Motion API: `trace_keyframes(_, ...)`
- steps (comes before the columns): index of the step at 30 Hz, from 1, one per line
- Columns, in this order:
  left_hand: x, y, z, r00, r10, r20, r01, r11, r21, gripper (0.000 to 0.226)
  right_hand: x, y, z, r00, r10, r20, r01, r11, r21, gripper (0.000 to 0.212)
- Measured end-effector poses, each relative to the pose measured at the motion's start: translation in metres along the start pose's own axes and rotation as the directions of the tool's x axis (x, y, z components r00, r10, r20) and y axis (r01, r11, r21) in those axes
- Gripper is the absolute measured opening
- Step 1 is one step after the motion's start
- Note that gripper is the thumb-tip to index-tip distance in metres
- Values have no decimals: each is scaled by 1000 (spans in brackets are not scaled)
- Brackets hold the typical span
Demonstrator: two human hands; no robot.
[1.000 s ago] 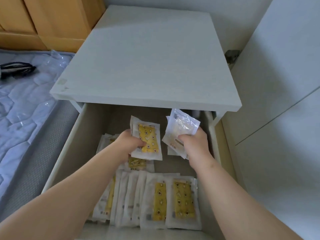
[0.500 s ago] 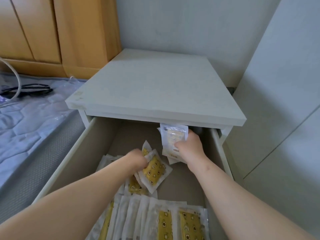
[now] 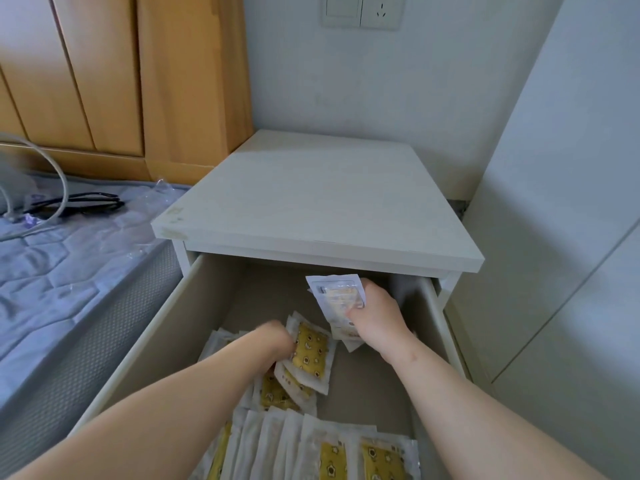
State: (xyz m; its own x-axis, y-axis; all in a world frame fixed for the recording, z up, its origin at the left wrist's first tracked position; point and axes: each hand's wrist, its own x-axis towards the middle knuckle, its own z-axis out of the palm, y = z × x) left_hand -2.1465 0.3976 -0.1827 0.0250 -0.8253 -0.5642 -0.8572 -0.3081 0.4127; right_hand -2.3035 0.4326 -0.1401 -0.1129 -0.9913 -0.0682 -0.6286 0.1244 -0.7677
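An open drawer (image 3: 166, 310) of a white bedside cabinet (image 3: 318, 202) holds several white sachets with yellow patterned pads. My left hand (image 3: 277, 341) grips a small stack of yellow sachets (image 3: 310, 353) low in the drawer's middle. My right hand (image 3: 375, 315) holds a few sachets (image 3: 337, 296) upright, their plain backs towards me, near the drawer's back right under the cabinet top. A row of sachets (image 3: 311, 448) stands overlapped at the drawer's front, and a few loose ones (image 3: 277, 393) lie under my left hand.
A mattress with a quilted blue cover (image 3: 52, 258) lies on the left, with black glasses (image 3: 86, 202) and a grey cable (image 3: 52, 168) on it. Wooden wardrobe doors (image 3: 104, 81) stand behind. A white panel (image 3: 561, 237) flanks the cabinet on the right. A wall socket (image 3: 363, 12) is above.
The view has tilted up, showing more wall. My left hand has lowered its yellow sachets into the drawer. My right hand has moved its sachets back towards the drawer's rear right.
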Motion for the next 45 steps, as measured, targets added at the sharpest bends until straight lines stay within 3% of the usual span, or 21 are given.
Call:
trace_keyframes(3, -3, -2, 1, 999, -52, 3, 52, 984, -171, 18, -1, 1, 0, 1000, -8, -26, 8, 1000, -10, 36)
trace_keyframes(5, -11, -2, 2, 998, -56, 36, 61, 984, -170, 15, -3, 2, 0, 1000, -21, -21, 21, 999, -28, 36)
trace_keyframes(10, -20, -7, 5, 999, -6, 52, -2, 990, 142, 34, -7, 4, -1, 998, -60, 3, 60, 994, -92, 31)
trace_keyframes(13, -29, -10, 5, 994, 2, 110, -39, 939, 343, 27, -11, 3, -1, 996, -86, 21, 88, 988, -127, 25)
trace_keyframes(15, -30, -7, -3, 997, 70, 23, -73, 908, 413, 27, -13, 2, -2, 994, -109, 24, 111, 985, -130, 19)
trace_keyframes(16, -28, -6, -9, 992, 103, -69, -74, 937, 341, 26, -13, 2, -2, 992, -123, 16, 124, 983, -138, 15)
trace_keyframes(17, -26, -4, -14, 988, 84, -133, -63, 986, 153, 29, -13, 1, -3, 990, -139, 8, 138, 981, -136, 14)
trace_keyframes(18, -25, -2, -19, 990, 6, -141, -26, 990, -141, 37, -13, 0, -4, 988, -155, -3, 154, 982, -105, 16)
trace_keyframes(19, -26, 0, -23, 996, -76, -50, 45, 890, -454, 47, -13, -1, -5, 986, -168, -9, 168, 985, -41, 19)
trace_keyframes(20, -31, 2, -27, 993, -81, 87, 119, 728, -675, 54, -14, -3, -5, 984, -176, -5, 176, 983, 44, 21)
trace_keyframes(22, -38, 3, -30, 961, 38, 273, 217, 503, -837, 55, -17, -5, -5, 981, -190, 31, 182, 968, 173, 21)
trace_keyframes(25, -48, 4, -34, 929, 148, 340, 291, 280, -915, 34, -21, -5, -4, 967, -227, 114, 199, 957, 212, 23)
trace_keyframes(27, -49, 5, -35, 937, 145, 318, 263, 309, -914, 28, -22, -7, -6, 955, -237, 177, 218, 969, 119, 25)
trace_keyframes(31, -37, 1, -23, 984, 81, 156, 96, 492, -865, 51, -24, 0, -18, 936, -120, 331, 190, 964, -186, 40)
trace_keyframes(33, -34, 2, -14, 997, 67, 50, 1, 595, -804, 53, -27, 8, -20, 946, -4, 325, 102, 953, -286, 51)
trace_keyframes(35, -31, 5, -4, 995, 95, -43, -98, 709, -699, 53, -28, 14, -16, 969, 82, 231, -6, 950, -312, 47)
trace_keyframes(37, -32, 11, 3, 988, 134, -80, -155, 765, -625, 53, -26, 17, -8, 978, 120, 168, -64, 950, -305, 36)
trace_keyframes(40, -33, 18, 13, 981, 175, -88, -193, 786, -587, 58, -18, 25, 8, 954, 182, 240, -122, 962, -245, 58)
trace_keyframes(42, -34, 19, 17, 976, 199, -87, -213, 801, -560, 61, -16, 28, 14, 924, 270, 270, -256, 963, -86, 75)
trace_keyframes(45, -34, 17, 18, 975, 212, -61, -209, 799, -564, 62, -12, 31, 18, 864, 392, 315, -466, 859, 211, 86)
